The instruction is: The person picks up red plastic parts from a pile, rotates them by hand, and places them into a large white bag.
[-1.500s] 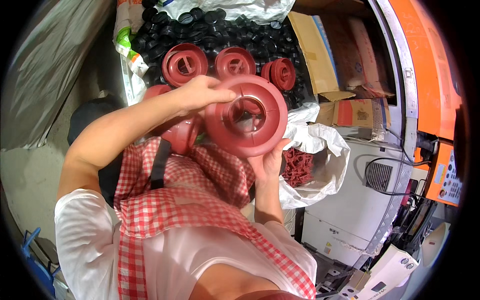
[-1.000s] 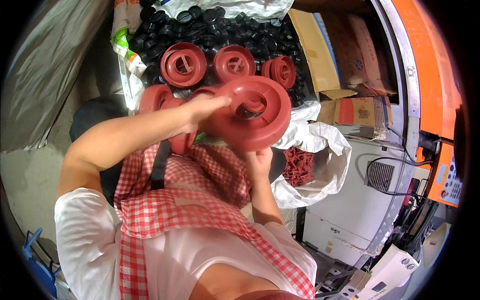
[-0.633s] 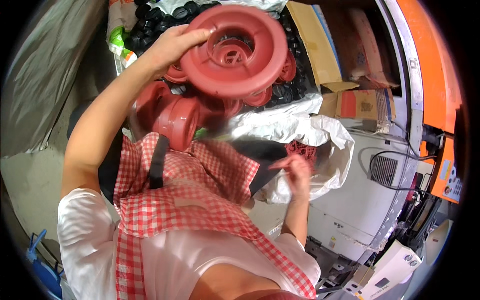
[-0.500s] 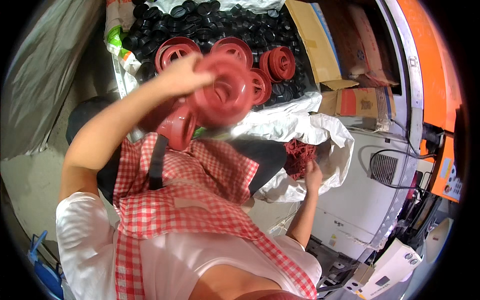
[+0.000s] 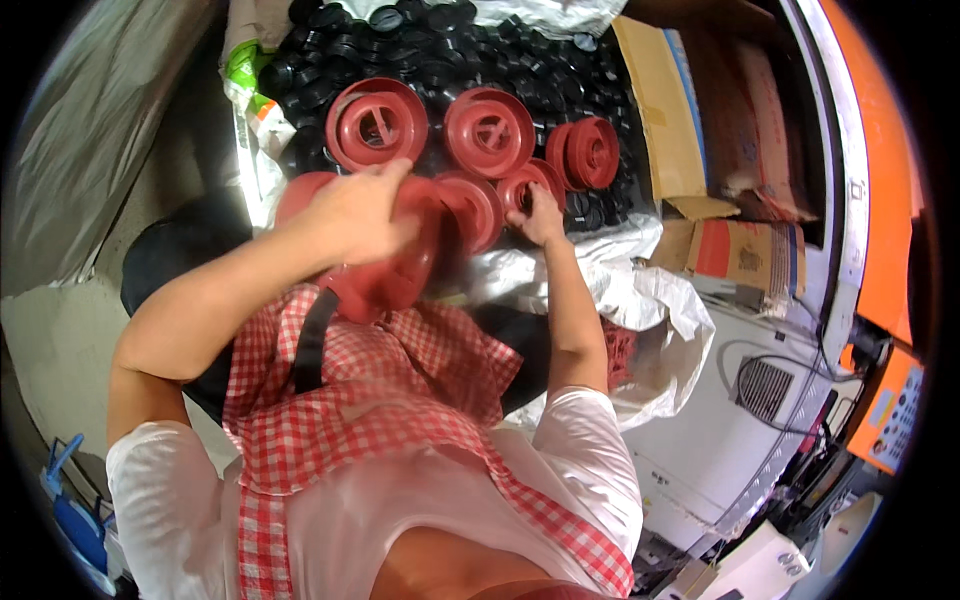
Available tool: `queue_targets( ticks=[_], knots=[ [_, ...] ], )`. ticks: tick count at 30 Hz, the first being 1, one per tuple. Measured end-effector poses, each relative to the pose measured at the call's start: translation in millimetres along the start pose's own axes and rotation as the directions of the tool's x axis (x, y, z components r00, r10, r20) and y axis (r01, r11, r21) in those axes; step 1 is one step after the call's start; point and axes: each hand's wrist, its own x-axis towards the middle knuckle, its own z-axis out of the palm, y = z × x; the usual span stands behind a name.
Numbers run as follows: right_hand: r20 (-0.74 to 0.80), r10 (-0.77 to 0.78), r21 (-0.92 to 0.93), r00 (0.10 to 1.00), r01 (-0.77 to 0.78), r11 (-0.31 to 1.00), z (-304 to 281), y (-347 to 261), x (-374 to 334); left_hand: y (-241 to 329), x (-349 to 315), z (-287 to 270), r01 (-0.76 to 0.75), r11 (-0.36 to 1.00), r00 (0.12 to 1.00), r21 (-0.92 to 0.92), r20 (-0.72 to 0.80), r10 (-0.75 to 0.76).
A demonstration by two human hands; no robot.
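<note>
No lettering can be read. The carton [image 5: 748, 257] has a red printed block [image 5: 712, 250] near its left edge; the panel [image 5: 890, 425] has a pale label [image 5: 882, 407], too small to make out.

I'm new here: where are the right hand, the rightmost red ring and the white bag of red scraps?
Right hand [image 5: 542, 217]: head view, back of the hand.
Rightmost red ring [image 5: 597, 153]: head view, round front face.
White bag [image 5: 657, 293]: head view, crumpled upper rim.

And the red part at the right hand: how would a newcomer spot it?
Find the black caps, top centre. Among the red parts on them, look just left of and below the rightmost one. Only this part has the right hand on it.
</note>
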Motion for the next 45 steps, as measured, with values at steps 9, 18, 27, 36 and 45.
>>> queue_targets(
  ticks=[9,18,27,36,45],
  knots=[
    [0.110,0.340,-0.042,0.934,-0.338,0.940,-63,-30,2,2,9,19,-0.055,0.996,0.990,0.064,-0.129,0.063],
    [0.028,0.024,0.605,0.999,0.002,-0.796,-148,-170,-108,49,19,12,-0.040,0.052,0.881,-0.998,-0.010,0.474],
    [-0.176,0.030,0.926,0.984,0.176,-0.334,-144,-223,-138,40,7,29,-0.035,0.048,0.972,-0.998,-0.022,0.234],
    [0.195,0.350,0.609,0.916,0.167,-0.775,-123,-184,-158,44,10,27,-0.132,0.001,0.983,-0.991,-0.131,0.125],
    [0.111,0.837,0.365,0.535,-0.806,0.466,-86,88,-309,-5,28,36,-0.005,0.724,0.994,-0.690,-0.079,-0.069]
  ],
)
